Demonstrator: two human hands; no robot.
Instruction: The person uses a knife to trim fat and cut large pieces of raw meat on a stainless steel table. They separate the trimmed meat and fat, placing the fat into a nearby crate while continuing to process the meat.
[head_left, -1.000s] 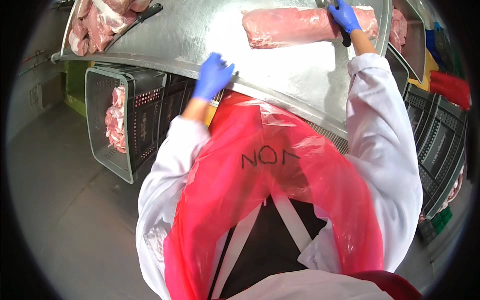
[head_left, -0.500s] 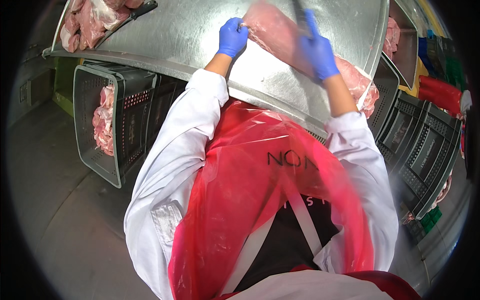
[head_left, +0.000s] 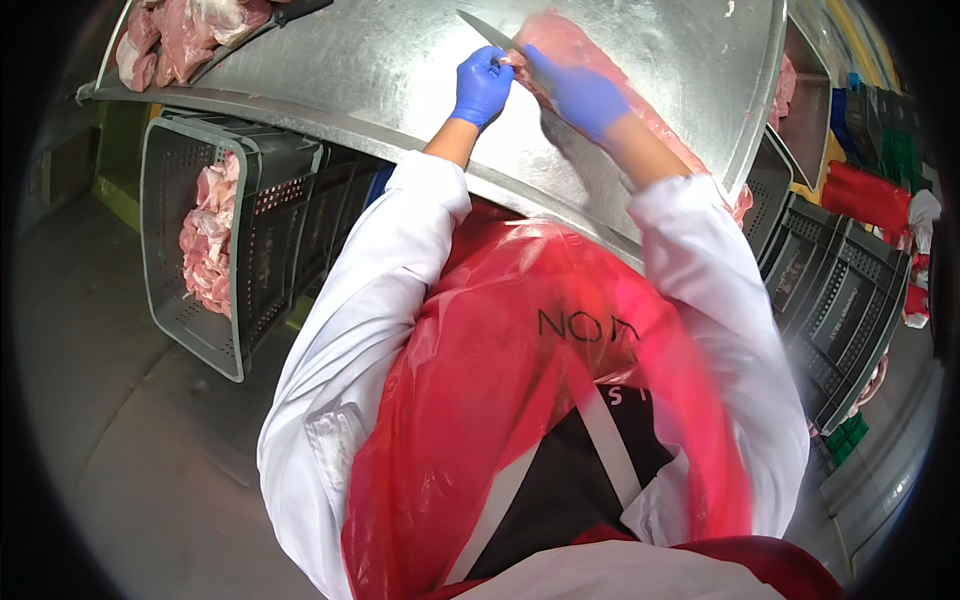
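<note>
A long slab of pink raw meat (head_left: 590, 50) lies slantwise on the steel table (head_left: 360, 70). My left hand (head_left: 482, 88), in a blue glove, is closed on a small flap at the meat's near left edge. Also blue-gloved, my right hand (head_left: 582, 95) grips a knife (head_left: 484, 30) and lies over the slab. The blade points to the far left, just beyond my left fingers. The knife's handle is hidden by my right hand, and my right forearm crosses over the near part of the meat.
At the table's far left are a heap of meat pieces (head_left: 185, 40) and a second, black-handled knife (head_left: 297, 10). Below stands a grey crate (head_left: 240, 300) holding meat trimmings (head_left: 210, 240). More dark crates (head_left: 835, 300) and a bin with meat (head_left: 785, 90) stand right.
My right hand and its knife have swept left along the meat, up to my left hand. My left hand, still pinching the edge, has shifted slightly right and nearer.
</note>
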